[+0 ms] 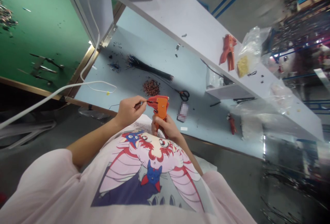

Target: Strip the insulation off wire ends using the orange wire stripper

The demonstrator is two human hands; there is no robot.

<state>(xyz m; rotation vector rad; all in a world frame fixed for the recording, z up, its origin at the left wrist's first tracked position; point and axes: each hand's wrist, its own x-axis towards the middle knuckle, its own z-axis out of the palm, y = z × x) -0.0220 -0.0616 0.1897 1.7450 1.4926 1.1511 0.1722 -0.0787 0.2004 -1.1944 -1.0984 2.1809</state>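
Observation:
My right hand [165,125] is wrapped round the handle of an orange and red wire stripper [161,106], held just above the front edge of the light blue bench [129,93]. In my left hand [131,110] a thin black wire [142,102] is pinched, and its end reaches the stripper's jaws. Whether the jaws are closed on it I cannot tell. Beyond the tool lies a heap of small copper-coloured and dark scraps [151,87]. A long bundle of black wires [152,68] rests farther back.
Black-handled scissors [184,95] lie right of the scraps, above a blurred-out small item [183,111]. A white cable [59,90] crosses the left side. Another red stripper [228,52] sits on the raised white shelf [198,28]; a red tool [231,124] lies at the bench's right.

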